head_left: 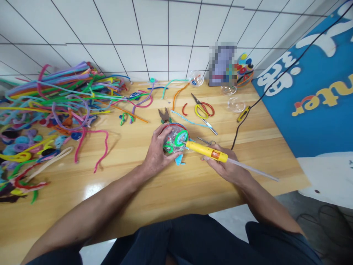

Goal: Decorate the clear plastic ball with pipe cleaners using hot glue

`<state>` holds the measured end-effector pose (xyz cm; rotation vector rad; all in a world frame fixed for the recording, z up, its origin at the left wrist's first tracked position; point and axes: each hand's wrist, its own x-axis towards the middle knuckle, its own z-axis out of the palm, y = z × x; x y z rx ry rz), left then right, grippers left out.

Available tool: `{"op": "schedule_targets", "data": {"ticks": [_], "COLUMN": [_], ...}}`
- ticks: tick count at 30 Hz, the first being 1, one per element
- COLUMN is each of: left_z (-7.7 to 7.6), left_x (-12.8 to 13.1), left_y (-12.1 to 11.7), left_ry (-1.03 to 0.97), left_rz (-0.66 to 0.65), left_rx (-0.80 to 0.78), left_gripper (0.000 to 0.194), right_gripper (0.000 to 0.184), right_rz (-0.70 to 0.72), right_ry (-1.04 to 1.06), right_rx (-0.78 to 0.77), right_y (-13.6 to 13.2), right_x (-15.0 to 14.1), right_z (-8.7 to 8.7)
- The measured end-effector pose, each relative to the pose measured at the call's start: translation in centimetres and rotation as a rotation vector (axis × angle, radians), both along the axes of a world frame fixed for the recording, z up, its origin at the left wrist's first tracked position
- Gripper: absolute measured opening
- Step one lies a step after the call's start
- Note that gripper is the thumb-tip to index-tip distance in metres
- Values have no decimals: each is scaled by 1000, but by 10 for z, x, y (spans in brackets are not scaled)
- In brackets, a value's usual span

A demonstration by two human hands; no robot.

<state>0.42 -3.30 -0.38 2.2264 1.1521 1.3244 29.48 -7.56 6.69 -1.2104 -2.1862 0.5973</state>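
lettering (310, 105) "nter" on blue board (280, 112), glue gun (207, 151) in r hand (229, 168)

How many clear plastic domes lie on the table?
3: left dome behind the large scissors, right dome near the black cable, middle dome behind the right one. More may be hidden.

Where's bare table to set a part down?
Bare table: between ball and near edge; between left hand and pink strand; between cord and blue board. Crowded: left, the pipe-cleaner pile; beyond the ball, pliers and scissors.
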Motion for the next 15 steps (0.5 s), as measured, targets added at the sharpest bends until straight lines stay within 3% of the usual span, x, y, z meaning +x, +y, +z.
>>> {"op": "schedule_targets", "data": {"ticks": [15], "left_z": [-1], "left_x": [-1], "left_y": [0], "left_ry": [12], "left_rz": [4], "left_rx": [-3], "left_gripper": [95], "right_gripper": [9], "right_rz": [-45], "right_ry": [28], "right_rx": [20], "right_y": [-1], "right_x": [-3], "right_z": [-1]}}
